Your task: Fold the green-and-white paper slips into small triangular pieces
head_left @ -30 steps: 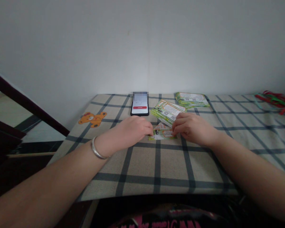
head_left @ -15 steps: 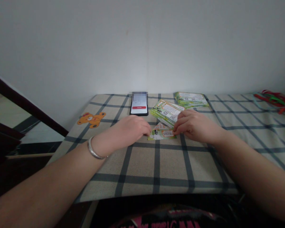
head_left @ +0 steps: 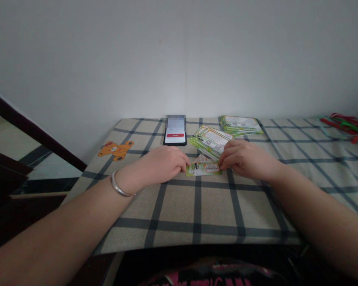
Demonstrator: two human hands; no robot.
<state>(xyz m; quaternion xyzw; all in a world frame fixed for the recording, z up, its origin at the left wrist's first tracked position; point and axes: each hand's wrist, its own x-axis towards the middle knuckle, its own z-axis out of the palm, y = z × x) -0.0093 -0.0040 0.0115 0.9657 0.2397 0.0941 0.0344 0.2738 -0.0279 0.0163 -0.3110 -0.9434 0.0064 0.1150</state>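
A small green and white printed card [head_left: 200, 169], partly folded with a pale flap behind it, lies on the checked tablecloth [head_left: 179, 206]. My left hand [head_left: 168, 163] pinches its left end, a silver bangle on the wrist. At the right end, the fingertips of my right hand [head_left: 241, 159] are closed on the card's edge. Just behind it, a fanned pile of similar cards [head_left: 210, 140] spreads out, its near right corner hidden by my right hand. Another stack of these cards [head_left: 241, 124] sits farther back, near the wall.
A phone [head_left: 175, 135] with a lit screen lies behind my left hand. An orange teddy bear picture [head_left: 115, 151] is at the table's left side. Red and green straps [head_left: 347, 129] are heaped at the far right. A white wall [head_left: 179, 59] borders the table's back edge.
Almost nothing differs. The whole view has shifted very slightly; both hands keep their hold at the two ends of the card.
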